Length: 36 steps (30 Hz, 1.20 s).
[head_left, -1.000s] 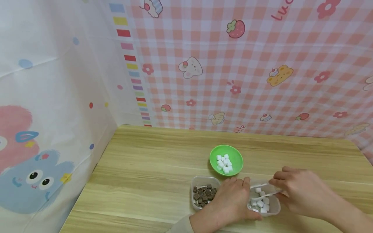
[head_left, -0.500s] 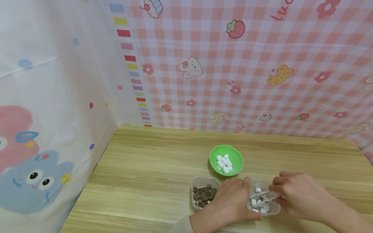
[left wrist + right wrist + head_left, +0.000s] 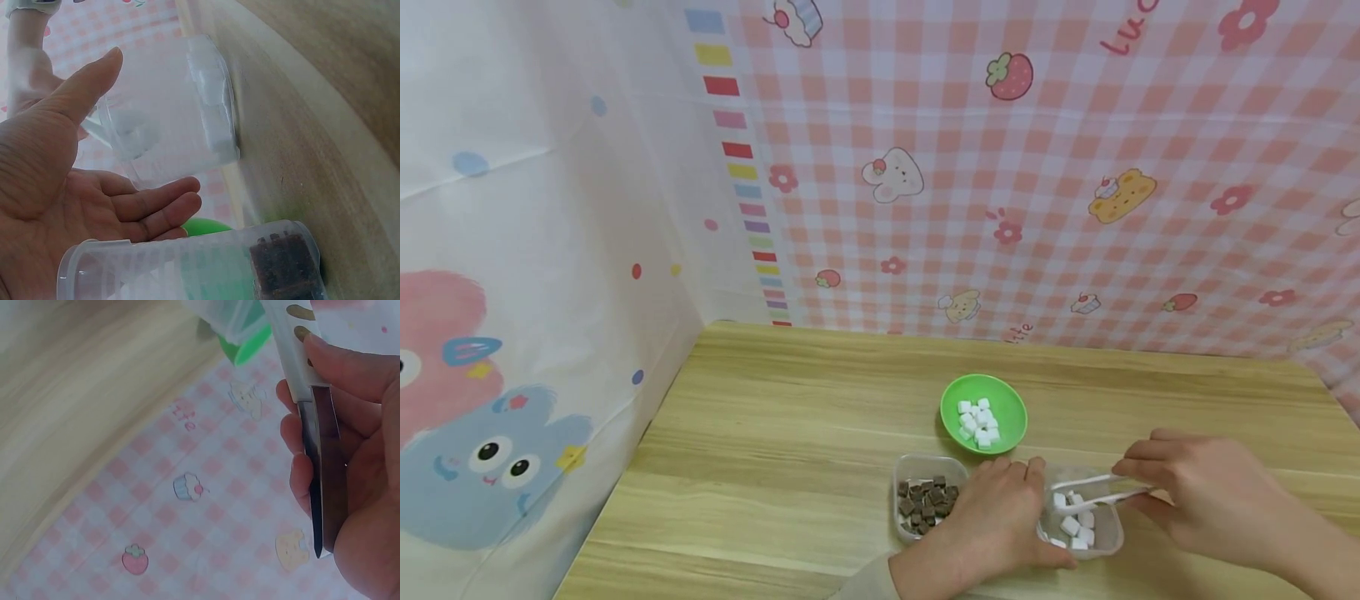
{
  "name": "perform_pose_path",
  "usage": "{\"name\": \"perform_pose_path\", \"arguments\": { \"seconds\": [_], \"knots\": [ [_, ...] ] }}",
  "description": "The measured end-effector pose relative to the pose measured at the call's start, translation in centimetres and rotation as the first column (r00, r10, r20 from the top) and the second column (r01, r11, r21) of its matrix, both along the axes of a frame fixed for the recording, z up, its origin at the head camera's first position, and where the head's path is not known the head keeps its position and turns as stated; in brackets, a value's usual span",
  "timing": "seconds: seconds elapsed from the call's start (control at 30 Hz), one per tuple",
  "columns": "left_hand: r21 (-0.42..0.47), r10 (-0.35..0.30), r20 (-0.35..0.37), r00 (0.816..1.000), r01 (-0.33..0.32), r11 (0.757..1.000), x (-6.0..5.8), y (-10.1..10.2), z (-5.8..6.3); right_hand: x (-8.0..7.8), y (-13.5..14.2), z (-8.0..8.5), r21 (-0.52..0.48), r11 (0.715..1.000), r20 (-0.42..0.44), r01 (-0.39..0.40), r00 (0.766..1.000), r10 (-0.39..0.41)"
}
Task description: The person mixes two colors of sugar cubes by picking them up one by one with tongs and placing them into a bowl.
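My left hand [image 3: 1003,508] holds the left side of a clear plastic container [image 3: 1108,543], its thumb along the near side. In the left wrist view the thumb and fingertips lie by the container's wall [image 3: 159,137], with the palm away from it. Small white cubes [image 3: 1070,525] lie in the container. My right hand [image 3: 1195,492] grips a pair of tongs [image 3: 1101,500] with white arms, their tips spread over the cubes. The right wrist view shows the tongs' metal handle [image 3: 331,487] along the palm. Whether the tips touch a cube, I cannot tell.
Left of my left hand stands another clear container [image 3: 897,508] with small brown cubes [image 3: 928,500]. Behind both containers is a green bowl [image 3: 951,437] bearing several white cubes [image 3: 981,421]. The wooden table [image 3: 775,433] meets a checked pink cloth [image 3: 955,150] at the back.
The right hand and tongs dipped among the white cubes, then rose and shifted right, the tips now wider apart. Some cubes in the container have shifted. The left hand has stayed put.
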State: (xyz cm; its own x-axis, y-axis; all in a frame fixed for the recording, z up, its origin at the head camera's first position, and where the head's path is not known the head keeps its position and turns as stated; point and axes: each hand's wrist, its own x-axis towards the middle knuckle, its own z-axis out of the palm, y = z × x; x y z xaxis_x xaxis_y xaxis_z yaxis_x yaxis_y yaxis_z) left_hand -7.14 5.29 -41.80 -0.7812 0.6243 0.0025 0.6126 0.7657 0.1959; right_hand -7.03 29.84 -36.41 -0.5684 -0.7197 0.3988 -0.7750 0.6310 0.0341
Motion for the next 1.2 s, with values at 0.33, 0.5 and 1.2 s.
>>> {"name": "perform_pose_path", "arguments": {
  "seconds": [0.33, 0.5, 1.2],
  "knots": [
    [-0.009, 0.003, -0.017, 1.000, -0.004, 1.000, 0.0, 0.0, -0.1, 0.0, 0.8, 1.3, -0.097, 0.993, -0.068, 0.068, 0.995, -0.075],
    [-0.021, 0.002, -0.027, 1.000, -0.002, 1.000, 0.0, -0.1, -0.1, -0.7, 0.1, 1.7, -0.155, 0.986, -0.117, 0.056, 0.990, -0.075],
    [-0.003, -0.007, 0.003, 1.000, 0.007, 1.000, -0.1, -0.1, -0.1, -3.8, -3.7, -0.8, -0.252, 0.964, -0.180, 0.087, 0.974, -0.135]
  ]
}}
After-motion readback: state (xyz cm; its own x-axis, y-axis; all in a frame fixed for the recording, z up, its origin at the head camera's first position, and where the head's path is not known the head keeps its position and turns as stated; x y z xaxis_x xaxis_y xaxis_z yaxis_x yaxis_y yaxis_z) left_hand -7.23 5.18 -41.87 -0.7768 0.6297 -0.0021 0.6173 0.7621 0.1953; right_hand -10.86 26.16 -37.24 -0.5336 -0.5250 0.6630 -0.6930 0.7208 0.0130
